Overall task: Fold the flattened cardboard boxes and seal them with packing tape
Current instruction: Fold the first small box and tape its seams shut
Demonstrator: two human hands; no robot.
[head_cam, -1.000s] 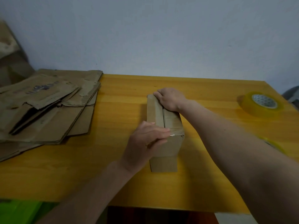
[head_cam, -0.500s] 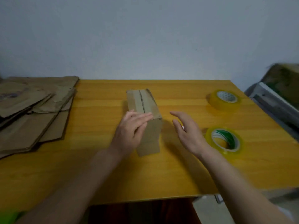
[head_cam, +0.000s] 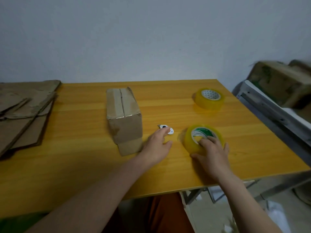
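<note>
Folded cardboard box point(head_cam: 123, 115) standing on a yellow wood-grain tabletop point(head_cam: 84, 165), top flaps closed, a strip of clear tape glinting across the near top edge, one loose flap hanging down at the near end. Left hand point(head_cam: 157, 147) flat on the tabletop just right of the box, fingers extended, fingertips touching a small white cutter point(head_cam: 166, 129); grip loose, nothing closed in it. Right hand point(head_cam: 212, 153) laid over the near side of a roll of yellowish packing tape point(head_cam: 202, 138), fingers curled over the rim and into the core, thumb spread out on the tabletop to the left; grip closed on the roll. Green-and-white label visible inside that roll's core, lettering too blurred to read. Second roll of tape point(head_cam: 209, 99) farther back on the right, well apart from both hands, white core with a dotted pattern, no legible writing. Stack of flattened cardboard boxes point(head_cam: 25, 111) lying at the left edge of the tabletop. Beyond the right edge, a grey metal frame point(head_cam: 269, 111) carrying a worn carton point(head_cam: 279, 83) with faint green print, unreadable through blur.
</note>
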